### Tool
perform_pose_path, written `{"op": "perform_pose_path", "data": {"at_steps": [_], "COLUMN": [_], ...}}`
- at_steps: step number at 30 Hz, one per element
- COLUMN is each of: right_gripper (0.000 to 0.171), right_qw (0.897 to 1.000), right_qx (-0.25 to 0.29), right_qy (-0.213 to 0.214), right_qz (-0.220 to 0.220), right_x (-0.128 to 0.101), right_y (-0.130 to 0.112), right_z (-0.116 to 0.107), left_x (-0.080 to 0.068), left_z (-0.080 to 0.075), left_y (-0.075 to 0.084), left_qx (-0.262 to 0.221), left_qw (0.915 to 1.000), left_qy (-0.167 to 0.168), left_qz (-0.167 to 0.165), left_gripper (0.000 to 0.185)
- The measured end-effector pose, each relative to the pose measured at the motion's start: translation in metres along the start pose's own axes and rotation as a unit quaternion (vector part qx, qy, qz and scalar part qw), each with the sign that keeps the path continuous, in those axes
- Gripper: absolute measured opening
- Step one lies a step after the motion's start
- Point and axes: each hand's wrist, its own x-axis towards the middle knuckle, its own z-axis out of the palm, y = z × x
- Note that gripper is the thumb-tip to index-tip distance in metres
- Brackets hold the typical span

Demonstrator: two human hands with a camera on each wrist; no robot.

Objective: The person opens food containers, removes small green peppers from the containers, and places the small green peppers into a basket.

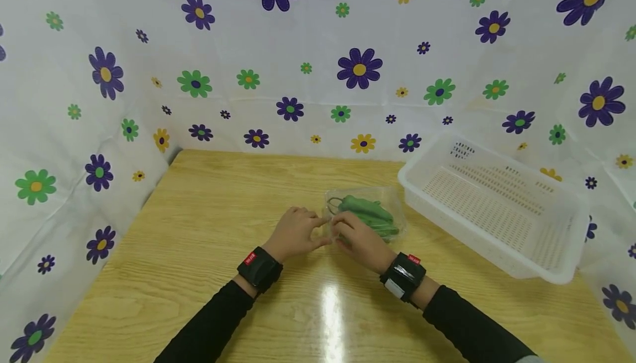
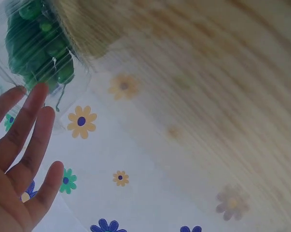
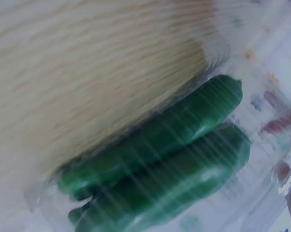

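Note:
A clear plastic box [image 1: 396, 196] lies on the table with several long green peppers [image 1: 366, 208] inside. At its near left corner my right hand [image 1: 365, 244] pinches the edge, fingers curled. Facing it from the left, my left hand [image 1: 294, 234] has thumb and forefinger spread, their tips right at that corner. In the left wrist view its fingers [image 2: 32, 130] are fairly straight, close below the box wall. Two peppers [image 3: 164, 140] show large through the clear plastic in the right wrist view, where only a sliver of my right hand appears at the edge.
A white perforated plastic basket [image 1: 462, 225] stands to the right of the box, angled across the table. The wooden table [image 1: 208, 203] meets a flower-printed cloth [image 1: 318, 37] at the back and sides. Both wrists wear black bands.

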Motion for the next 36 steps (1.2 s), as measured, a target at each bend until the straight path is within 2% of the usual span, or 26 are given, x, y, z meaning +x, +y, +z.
{"op": "perform_pose_path", "data": {"at_steps": [5,9,11,14,16,18,24,29,36], "right_gripper": [0.040,0.050,0.053,0.057,0.059,0.059,0.052,0.048,0.043], "right_qw": [0.999,0.997,0.996,0.994,0.993,0.992,0.994,0.995,0.996], "right_qx": [0.005,-0.015,-0.031,-0.039,-0.038,-0.032,-0.032,-0.040,0.004], "right_qy": [-0.026,-0.031,-0.027,-0.022,-0.023,-0.023,-0.008,0.003,-0.011], "right_qz": [0.029,0.062,0.077,0.100,0.112,0.118,0.100,0.088,0.088], "right_x": [-0.013,-0.033,-0.044,-0.058,-0.065,-0.070,-0.076,-0.074,-0.064], "right_y": [0.006,0.018,0.026,0.037,0.043,0.047,0.052,0.049,0.039], "right_z": [-0.011,-0.030,-0.039,-0.049,-0.054,-0.056,-0.056,-0.051,-0.043], "left_x": [-0.001,0.001,0.003,0.008,0.011,0.013,0.013,0.007,-0.008], "left_z": [-0.005,-0.010,-0.011,-0.011,-0.010,-0.008,-0.004,-0.006,-0.016], "left_y": [0.010,0.021,0.027,0.034,0.037,0.038,0.034,0.024,0.009], "left_qx": [0.053,0.077,0.074,0.065,0.059,0.052,0.016,0.005,-0.003], "left_qw": [0.9983,0.9969,0.9968,0.9945,0.9924,0.9915,0.9933,0.9919,0.9937], "left_qy": [-0.018,0.004,0.027,0.058,0.065,0.064,0.049,0.059,0.058], "left_qz": [-0.014,-0.014,0.008,0.058,0.086,0.101,0.103,0.112,0.096], "left_gripper": [0.059,0.058,0.056,0.060,0.062,0.064,0.061,0.056,0.050]}}
